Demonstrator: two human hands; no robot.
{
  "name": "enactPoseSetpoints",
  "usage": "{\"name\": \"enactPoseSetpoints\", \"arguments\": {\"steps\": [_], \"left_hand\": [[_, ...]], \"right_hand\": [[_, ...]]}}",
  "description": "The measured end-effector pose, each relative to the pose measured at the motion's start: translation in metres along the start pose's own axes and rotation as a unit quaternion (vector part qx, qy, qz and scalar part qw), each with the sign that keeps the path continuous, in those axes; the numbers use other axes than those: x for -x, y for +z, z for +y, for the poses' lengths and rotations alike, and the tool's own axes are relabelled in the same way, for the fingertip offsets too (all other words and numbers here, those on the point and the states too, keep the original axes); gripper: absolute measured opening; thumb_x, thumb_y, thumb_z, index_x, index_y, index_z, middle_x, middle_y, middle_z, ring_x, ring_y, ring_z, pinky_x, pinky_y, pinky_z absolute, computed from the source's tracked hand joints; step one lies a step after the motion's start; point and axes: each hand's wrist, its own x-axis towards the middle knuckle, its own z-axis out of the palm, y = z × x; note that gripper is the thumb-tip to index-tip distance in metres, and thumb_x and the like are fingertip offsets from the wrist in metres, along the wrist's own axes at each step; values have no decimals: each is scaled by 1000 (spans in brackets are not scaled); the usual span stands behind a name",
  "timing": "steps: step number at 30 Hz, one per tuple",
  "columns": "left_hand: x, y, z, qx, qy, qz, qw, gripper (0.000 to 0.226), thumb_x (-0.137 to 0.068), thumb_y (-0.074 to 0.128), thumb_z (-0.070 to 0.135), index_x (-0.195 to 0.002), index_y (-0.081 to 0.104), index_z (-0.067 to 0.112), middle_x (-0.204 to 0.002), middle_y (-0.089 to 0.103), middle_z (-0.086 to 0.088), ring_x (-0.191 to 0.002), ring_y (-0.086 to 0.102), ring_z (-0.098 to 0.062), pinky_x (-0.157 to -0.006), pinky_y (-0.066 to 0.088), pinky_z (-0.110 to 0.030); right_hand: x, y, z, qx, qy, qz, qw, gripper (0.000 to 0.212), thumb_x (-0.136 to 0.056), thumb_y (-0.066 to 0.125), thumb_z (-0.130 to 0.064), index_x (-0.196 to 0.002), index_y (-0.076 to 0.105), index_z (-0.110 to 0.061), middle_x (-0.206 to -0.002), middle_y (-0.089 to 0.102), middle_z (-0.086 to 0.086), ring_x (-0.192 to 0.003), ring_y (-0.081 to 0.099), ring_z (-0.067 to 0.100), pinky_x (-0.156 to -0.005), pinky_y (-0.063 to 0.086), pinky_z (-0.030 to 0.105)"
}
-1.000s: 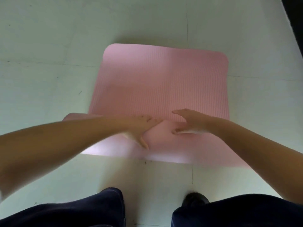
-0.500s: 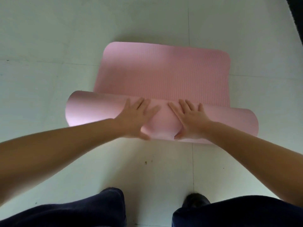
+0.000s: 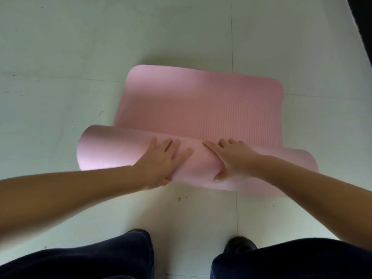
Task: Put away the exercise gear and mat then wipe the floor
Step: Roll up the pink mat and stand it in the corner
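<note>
A pink ribbed exercise mat (image 3: 201, 105) lies on the pale tiled floor, its near part rolled into a thick roll (image 3: 112, 148) that runs from left to right. My left hand (image 3: 163, 160) presses on the top of the roll with fingers spread flat, thumb at the near underside. My right hand (image 3: 233, 158) lies beside it on the roll, fingers forward over the crest, thumb tucked at the near side. The far end of the mat is flat on the floor.
The pale tiled floor (image 3: 60, 57) spreads all round the mat, with a few dark specks (image 3: 179, 198) just in front of the roll. My dark trouser legs (image 3: 80, 260) and a black shoe (image 3: 240, 243) are at the bottom. A dark edge (image 3: 362, 21) runs along the top right.
The roll has grown thicker and moved away from me over the flat part. Both hands went forward with it and now sit on its top.
</note>
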Motion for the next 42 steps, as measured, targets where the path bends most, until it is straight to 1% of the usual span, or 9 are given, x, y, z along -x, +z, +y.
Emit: {"name": "enactPoseSetpoints", "arguments": {"steps": [5,9,11,17,22,28,32,36,42], "left_hand": [[38,14,32,27,22,-42,999,125,-36,80,60,-140,30,13,-122,44,-24,-102,44,-36,-73,47,-53],[15,-1,11,65,43,-131,988,116,-71,64,60,-149,-12,21,-148,22,-18,-129,30,-35,-103,30,-48],[-9,-8,-11,125,43,-206,970,116,-74,65,58,-150,-15,23,-152,15,-12,-135,25,-31,-110,25,-41],[-49,-16,-52,208,10,-300,931,118,-71,70,57,-150,-12,28,-156,14,-7,-142,23,-27,-114,27,-44],[-59,-17,-76,255,-43,-282,924,112,-73,68,57,-151,-7,30,-156,17,-5,-141,24,-27,-114,26,-43],[-67,-36,-81,148,-68,-140,977,82,-89,56,44,-152,9,21,-155,22,-9,-141,25,-28,-114,24,-40],[-49,-35,-45,104,-47,-19,993,75,-90,48,43,-151,10,22,-150,27,-9,-137,27,-28,-109,24,-46],[-35,-17,-32,41,-57,-107,992,112,-76,52,71,-147,-23,28,-157,-7,-17,-145,-2,-33,-112,12,-59],[-27,-7,-23,-14,-34,-17,999,114,-62,67,61,-149,3,23,-133,31,-20,-117,38,-36,-92,36,-50]], "right_hand": [[21,17,-21,0,-39,-50,998,111,-69,69,-63,-151,4,-27,-135,40,9,-116,44,31,-97,38,41],[5,0,-9,-105,-18,-120,987,114,-65,77,-58,-150,6,-30,-137,41,11,-122,44,32,-101,37,39],[-5,-15,1,-168,-5,-148,975,112,-66,80,-52,-151,10,-28,-143,40,9,-127,43,29,-105,34,36],[-5,-32,7,-167,43,-71,982,86,-81,67,-46,-150,19,-28,-154,23,2,-139,26,26,-114,19,53],[3,-33,-8,-116,47,33,992,71,-89,58,-30,-148,21,-25,-158,12,3,-146,10,24,-115,4,61],[-8,-17,-4,-8,48,-12,999,121,-74,69,-54,-147,-22,-26,-158,-17,10,-146,-10,29,-112,9,65],[-31,-33,13,-27,46,-20,998,128,-64,76,-59,-149,-14,-28,-157,5,7,-145,8,29,-110,17,62],[-41,-46,27,-57,21,-12,998,118,-62,78,-57,-149,2,-33,-144,33,3,-129,34,27,-103,34,48],[-34,-40,14,-18,13,3,1000,115,-62,77,-57,-148,6,-30,-134,40,4,-119,40,27,-97,35,45]]}}
